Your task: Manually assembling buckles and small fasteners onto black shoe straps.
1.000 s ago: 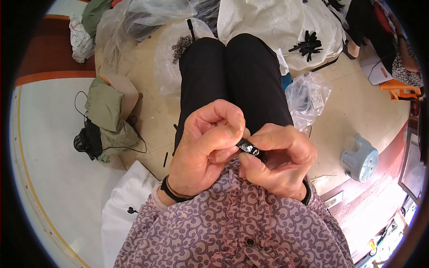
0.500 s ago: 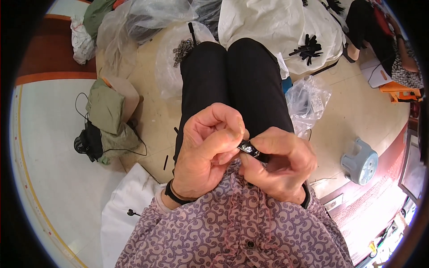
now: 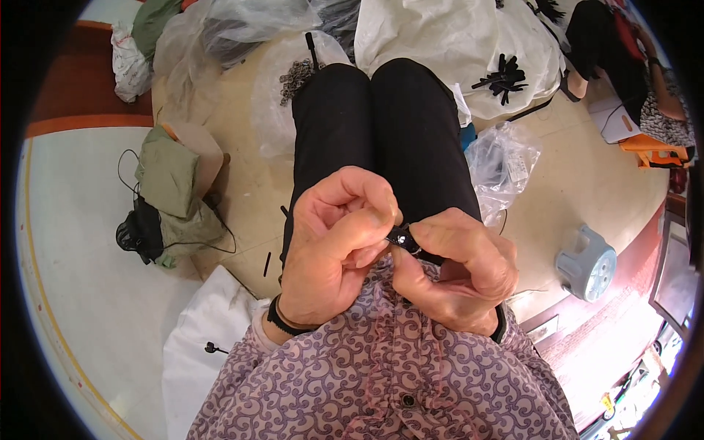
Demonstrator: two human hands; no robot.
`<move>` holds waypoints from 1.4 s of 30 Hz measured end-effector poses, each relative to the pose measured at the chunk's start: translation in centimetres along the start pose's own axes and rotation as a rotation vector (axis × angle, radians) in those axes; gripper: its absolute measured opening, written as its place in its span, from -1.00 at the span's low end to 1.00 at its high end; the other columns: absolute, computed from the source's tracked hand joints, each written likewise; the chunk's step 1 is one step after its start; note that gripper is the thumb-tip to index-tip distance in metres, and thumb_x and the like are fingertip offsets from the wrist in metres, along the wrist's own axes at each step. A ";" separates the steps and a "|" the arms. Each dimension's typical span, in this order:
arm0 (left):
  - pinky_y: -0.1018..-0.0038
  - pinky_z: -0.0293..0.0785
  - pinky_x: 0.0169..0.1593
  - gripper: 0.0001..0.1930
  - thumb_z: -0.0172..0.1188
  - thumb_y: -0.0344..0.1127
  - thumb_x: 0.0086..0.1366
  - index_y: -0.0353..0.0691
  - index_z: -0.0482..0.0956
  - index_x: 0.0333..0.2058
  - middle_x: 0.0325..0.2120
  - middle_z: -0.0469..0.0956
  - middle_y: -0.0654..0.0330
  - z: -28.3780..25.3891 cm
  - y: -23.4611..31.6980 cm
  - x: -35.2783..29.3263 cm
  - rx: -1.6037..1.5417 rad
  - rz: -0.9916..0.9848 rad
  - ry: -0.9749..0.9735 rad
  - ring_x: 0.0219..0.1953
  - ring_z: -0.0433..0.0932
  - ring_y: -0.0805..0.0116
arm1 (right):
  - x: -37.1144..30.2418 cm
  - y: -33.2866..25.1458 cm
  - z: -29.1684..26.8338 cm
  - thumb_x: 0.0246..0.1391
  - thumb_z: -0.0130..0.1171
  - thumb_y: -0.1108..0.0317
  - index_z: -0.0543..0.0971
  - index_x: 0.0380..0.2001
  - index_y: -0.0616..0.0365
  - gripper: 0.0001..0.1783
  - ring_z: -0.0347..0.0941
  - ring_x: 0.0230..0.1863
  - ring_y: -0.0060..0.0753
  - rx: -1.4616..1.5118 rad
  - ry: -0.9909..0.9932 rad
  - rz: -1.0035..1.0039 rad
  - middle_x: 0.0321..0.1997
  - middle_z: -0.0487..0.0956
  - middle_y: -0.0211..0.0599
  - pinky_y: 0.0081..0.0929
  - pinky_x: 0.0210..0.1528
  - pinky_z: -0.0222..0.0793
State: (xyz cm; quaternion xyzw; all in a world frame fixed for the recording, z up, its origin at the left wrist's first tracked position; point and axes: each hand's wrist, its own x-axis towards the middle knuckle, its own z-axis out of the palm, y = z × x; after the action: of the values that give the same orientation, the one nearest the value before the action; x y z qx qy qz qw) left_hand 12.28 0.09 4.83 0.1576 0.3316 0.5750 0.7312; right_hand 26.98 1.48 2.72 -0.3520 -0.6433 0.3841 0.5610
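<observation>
Above my lap, both hands pinch one small, shiny black piece [image 3: 402, 238] with bright glints on it; its exact kind is too small to tell. My left hand [image 3: 337, 246] is closed, thumb and index finger meeting at the piece's left end. On the other end, my right hand [image 3: 462, 268] grips with thumb and bent index finger. Fingertips hide much of the piece. Beyond my knees, a heap of small metal parts [image 3: 295, 79] lies on a clear plastic bag [image 3: 271, 117], a black strip [image 3: 312, 51] beside it.
Black strips [image 3: 502, 78] lie bundled on a pale cloth sack [image 3: 433, 44] ahead. A clear bag [image 3: 502, 161] rests right of my legs, and a blue-grey stool [image 3: 589, 264] stands farther right. Green cloth [image 3: 170, 172] is at left. Another person [image 3: 609, 51] sits at far right.
The hands keep their pinch on the black piece, which has turned slightly between the fingers. The whole view has shifted a little.
</observation>
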 end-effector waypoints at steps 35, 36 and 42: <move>0.66 0.33 -0.37 -0.82 -0.02 -0.51 0.27 -0.42 0.56 -0.27 -0.51 0.52 0.21 -1.7 3.1 0.5 0.386 0.082 -0.055 -0.48 0.41 0.60 | 1.3 0.2 -3.0 0.00 0.26 0.70 0.62 -0.21 0.35 -0.77 0.52 -0.29 -0.59 0.572 -0.402 0.698 -0.25 0.58 -0.30 -0.71 -0.23 0.43; 0.66 0.39 -0.30 -0.81 0.00 -0.48 0.30 -0.40 0.56 -0.21 -0.42 0.55 0.21 -1.8 3.1 0.7 0.517 0.059 -0.028 -0.41 0.47 0.59 | 1.5 0.1 -2.9 0.00 0.26 0.69 0.62 -0.20 0.34 -0.76 0.51 -0.27 -0.58 0.531 -0.415 0.654 -0.25 0.58 -0.29 -0.71 -0.22 0.42; 0.53 0.46 0.02 -0.74 0.13 -0.56 0.25 -0.46 0.54 -0.07 -0.15 0.59 0.12 -2.1 2.7 -0.2 0.657 -0.113 -0.172 -0.09 0.55 0.41 | 2.2 -0.1 -3.0 0.00 0.32 0.56 0.63 -0.19 0.28 -0.76 0.49 -0.26 -0.59 0.285 -0.449 0.373 -0.29 0.60 -0.30 -0.65 -0.24 0.37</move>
State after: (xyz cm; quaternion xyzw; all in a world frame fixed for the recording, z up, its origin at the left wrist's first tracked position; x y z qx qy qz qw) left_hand 8.85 0.40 4.98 0.4138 0.4442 0.3807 0.6975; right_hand 29.66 3.67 3.99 -0.2883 -0.6152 0.6345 0.3684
